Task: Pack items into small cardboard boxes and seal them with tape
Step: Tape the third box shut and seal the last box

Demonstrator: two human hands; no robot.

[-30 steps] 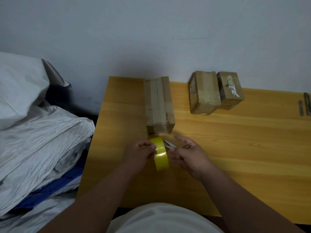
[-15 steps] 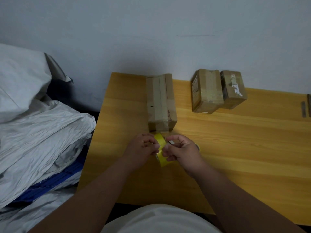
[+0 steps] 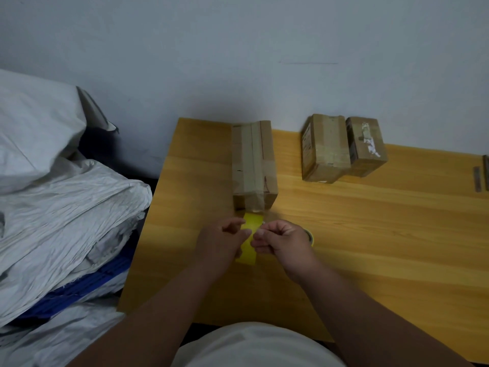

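Head view: yellow tape [image 3: 250, 235] pinched btwn left hand [image 3: 221, 241] & right hand [image 3: 281, 241]; long box [image 3: 253, 162] lay just beyond, lengthwise away.

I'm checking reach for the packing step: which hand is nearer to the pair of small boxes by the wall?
Right hand: the small boxes lie ahead and to its right. Left hand is farther left.
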